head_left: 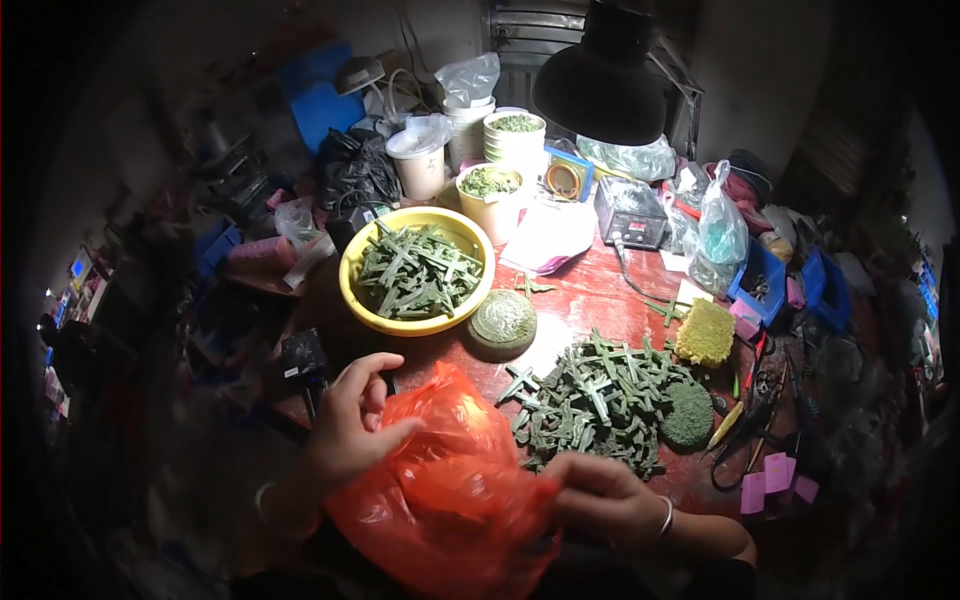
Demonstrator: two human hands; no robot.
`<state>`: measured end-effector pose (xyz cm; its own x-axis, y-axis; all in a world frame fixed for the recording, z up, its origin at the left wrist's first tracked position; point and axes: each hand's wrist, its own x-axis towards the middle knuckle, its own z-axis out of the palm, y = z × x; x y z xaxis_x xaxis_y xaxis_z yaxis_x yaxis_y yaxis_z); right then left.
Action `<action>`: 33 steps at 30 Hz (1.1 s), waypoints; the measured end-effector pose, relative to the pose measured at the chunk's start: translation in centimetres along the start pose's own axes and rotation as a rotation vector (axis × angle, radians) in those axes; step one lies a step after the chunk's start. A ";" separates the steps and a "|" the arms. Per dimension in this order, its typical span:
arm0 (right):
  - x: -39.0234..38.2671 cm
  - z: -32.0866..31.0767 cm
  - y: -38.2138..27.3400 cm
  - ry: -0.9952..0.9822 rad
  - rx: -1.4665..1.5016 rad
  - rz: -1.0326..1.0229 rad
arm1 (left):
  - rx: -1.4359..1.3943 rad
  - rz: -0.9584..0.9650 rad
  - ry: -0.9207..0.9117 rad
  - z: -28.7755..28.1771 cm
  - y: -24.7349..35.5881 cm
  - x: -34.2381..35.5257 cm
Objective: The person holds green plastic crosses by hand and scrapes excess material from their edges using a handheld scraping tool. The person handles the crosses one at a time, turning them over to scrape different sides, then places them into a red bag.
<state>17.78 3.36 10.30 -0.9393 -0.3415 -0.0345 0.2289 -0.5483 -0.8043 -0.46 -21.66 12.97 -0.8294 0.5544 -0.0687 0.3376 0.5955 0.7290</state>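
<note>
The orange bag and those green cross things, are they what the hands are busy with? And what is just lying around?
In use:
- orange plastic bag, held by left hand and right hand
- pile of green crosses beside it

Lying about:
- yellow bowl of more crosses
- black lamp
- yellow sponge
- white tubs

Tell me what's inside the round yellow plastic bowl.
The round yellow plastic bowl holds a heap of dark green cross-shaped pieces; the bowl's bottom and anything beneath them is covered.
</note>
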 end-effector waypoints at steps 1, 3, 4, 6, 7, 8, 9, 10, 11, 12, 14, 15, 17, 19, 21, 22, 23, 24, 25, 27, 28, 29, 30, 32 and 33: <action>-0.5 -0.5 0.1 0.086 0.126 -0.043 | -0.113 -0.005 -0.036 -0.1 0.0 -0.2; 0.5 -0.8 0.0 0.207 0.345 -0.044 | 0.047 0.095 0.007 -0.1 -1.5 -1.1; 0.7 -1.5 0.2 0.196 0.351 -0.035 | 0.200 0.206 0.033 0.2 -2.3 -1.2; 0.7 -2.7 0.3 0.032 0.592 0.001 | 0.279 0.449 0.170 1.0 -3.7 -0.3; 1.6 -1.7 -0.8 0.230 0.472 0.075 | 0.155 0.216 -0.047 0.5 -4.2 -0.5; 2.8 -1.7 -0.7 0.227 0.469 0.078 | 0.018 -0.003 -0.269 0.4 -5.0 -0.2; 4.1 -2.1 -0.2 0.360 0.352 0.068 | -0.141 0.037 -0.207 1.0 -6.5 0.3; 5.0 -2.3 -0.4 0.502 0.229 0.054 | -0.316 -0.056 -0.186 0.6 -5.9 0.7; 5.6 -2.3 -2.0 0.490 0.135 0.047 | -0.495 -0.143 -0.154 -0.1 -5.2 0.8; 7.4 -2.0 -2.9 0.623 0.102 0.000 | -0.674 -0.230 -0.117 -0.8 -4.8 0.9; 10.1 -5.1 -3.7 0.609 -0.077 0.001 | -0.983 -0.354 -0.061 -1.7 -5.2 1.7; 11.9 -6.3 -3.2 0.655 -0.257 -0.093 | -1.024 -0.385 -0.056 -1.9 -5.6 1.9; 15.3 -7.3 -3.7 0.615 -0.334 0.089 | -1.067 -0.418 -0.041 -2.4 -5.9 1.8; 17.9 -8.4 -3.5 0.573 -0.415 0.273 | -1.043 -0.494 -0.113 -2.4 -5.4 1.8; 20.1 -10.0 -2.4 0.523 -0.509 0.381 | -0.970 -0.551 -0.147 -2.8 -3.8 2.1; 21.3 -10.4 -1.9 0.508 -0.510 0.387 | -0.891 -0.607 -0.172 -3.2 -3.4 2.0; 22.2 -10.7 -1.5 0.556 -0.453 0.331 | -0.914 -0.589 -0.197 -3.5 -3.5 1.9; 23.1 -11.4 -1.0 0.606 -0.394 0.276 | -0.914 -0.589 -0.189 -3.7 -3.6 1.9; 24.1 -11.5 -0.7 0.624 -0.267 0.289 | -0.895 -0.547 -0.208 -3.8 -4.1 1.8; 24.6 -12.1 -0.4 0.609 -0.165 0.283 | -0.877 -0.506 -0.227 -4.1 -4.8 1.8; 24.5 -11.3 -0.8 0.595 -0.063 0.277 | -0.780 -0.472 -0.268 -4.4 -5.3 1.5; 24.0 -9.8 -1.4 0.616 -0.038 0.236 | -0.682 -0.437 -0.310 -4.5 -5.6 1.4; 24.5 -10.6 -0.8 0.614 -0.039 0.239 | -0.684 -0.439 -0.307 -4.7 -5.5 1.2; 24.9 -12.6 -0.4 0.571 -0.042 0.213 | -0.578 -0.489 -0.467 -4.9 -4.7 1.1; 24.6 -13.0 -0.3 0.568 -0.030 0.186 | -0.497 -0.531 -0.544 -5.1 -4.8 1.3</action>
<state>-8.72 5.01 2.00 -0.8756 0.0367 -0.4817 0.4032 -0.4937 -0.7705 -5.44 -26.73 12.84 -0.4539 0.5518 -0.6996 -0.3644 0.6016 0.7109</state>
